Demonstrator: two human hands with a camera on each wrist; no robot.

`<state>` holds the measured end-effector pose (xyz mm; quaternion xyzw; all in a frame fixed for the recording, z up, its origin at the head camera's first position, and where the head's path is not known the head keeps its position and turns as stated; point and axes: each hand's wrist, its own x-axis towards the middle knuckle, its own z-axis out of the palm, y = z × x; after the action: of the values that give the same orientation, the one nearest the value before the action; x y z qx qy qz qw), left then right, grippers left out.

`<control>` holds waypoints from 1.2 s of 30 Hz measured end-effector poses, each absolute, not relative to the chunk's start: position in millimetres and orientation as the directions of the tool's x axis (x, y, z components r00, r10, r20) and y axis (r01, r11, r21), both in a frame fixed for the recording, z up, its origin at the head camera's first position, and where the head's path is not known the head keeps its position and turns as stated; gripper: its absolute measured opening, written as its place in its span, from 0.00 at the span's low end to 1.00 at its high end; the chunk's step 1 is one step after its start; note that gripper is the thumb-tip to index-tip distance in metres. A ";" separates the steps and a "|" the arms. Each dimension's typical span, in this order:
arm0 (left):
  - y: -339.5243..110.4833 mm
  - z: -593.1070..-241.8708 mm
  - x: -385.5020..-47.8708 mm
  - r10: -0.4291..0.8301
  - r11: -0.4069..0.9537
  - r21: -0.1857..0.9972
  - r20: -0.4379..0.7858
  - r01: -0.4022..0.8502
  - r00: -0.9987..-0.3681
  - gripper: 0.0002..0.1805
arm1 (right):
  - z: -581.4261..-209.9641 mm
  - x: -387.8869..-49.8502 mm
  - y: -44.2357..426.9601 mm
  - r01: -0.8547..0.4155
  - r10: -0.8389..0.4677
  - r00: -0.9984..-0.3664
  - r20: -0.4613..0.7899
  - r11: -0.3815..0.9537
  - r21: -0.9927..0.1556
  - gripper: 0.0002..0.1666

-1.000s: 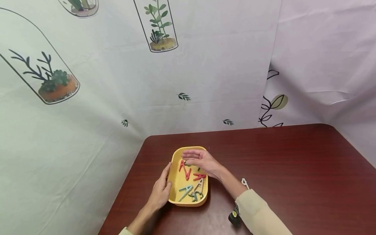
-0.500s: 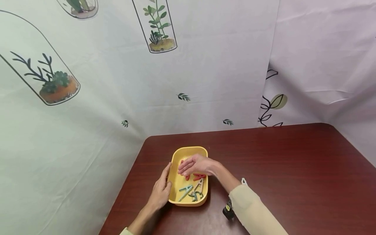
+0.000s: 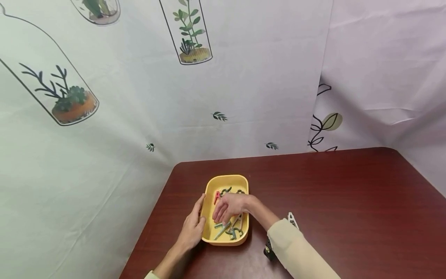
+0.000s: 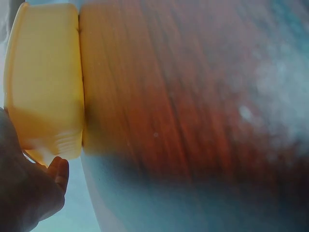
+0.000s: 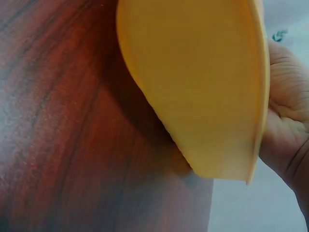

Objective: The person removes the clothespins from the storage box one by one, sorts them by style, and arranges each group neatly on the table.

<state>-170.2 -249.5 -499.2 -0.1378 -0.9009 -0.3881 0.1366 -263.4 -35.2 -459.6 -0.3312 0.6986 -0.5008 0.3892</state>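
On yellow tub (image 3: 226, 243), left grip (image 3: 192, 224), right grip (image 3: 231, 205) over clips (image 3: 222, 231)

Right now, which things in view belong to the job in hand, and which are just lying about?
Likely part of the job:
yellow bin
red clip inside it
pale teal clip inside it
dark curved pieces inside it

Seemingly just about:
white item, partly hidden by the sleeve; I can't tell what it is
plant-printed wall cloth
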 end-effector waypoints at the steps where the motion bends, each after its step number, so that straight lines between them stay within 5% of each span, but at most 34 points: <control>1: -249.6 -499.6 -169.9 0.142 0.661 0.661 0.353 0.354 -0.925 0.43 | -460.3 -262.3 -36.5 -0.101 -0.855 -0.473 -0.213 0.292 -0.951 0.18; 11: -248.0 -498.4 -168.6 0.137 0.664 0.661 0.351 0.349 -0.926 0.43 | -470.3 -255.4 -47.0 -0.327 -0.886 -0.450 -0.110 0.279 -0.903 0.18; 17: -248.1 -498.2 -168.9 0.145 0.665 0.655 0.357 0.358 -0.923 0.43 | -471.2 -255.5 -51.4 -0.439 -0.842 -0.540 -0.013 0.295 -0.848 0.14; 36: -247.0 -496.9 -167.8 0.143 0.671 0.656 0.343 0.346 -0.928 0.44 | -475.1 -255.4 -49.8 -0.444 -0.765 -0.644 0.012 0.362 -0.820 0.15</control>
<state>-167.8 -247.0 -496.9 -0.1349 -0.9044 -0.3823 0.1328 -255.4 -49.8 -475.1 -0.3765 0.8029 -0.4211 0.1903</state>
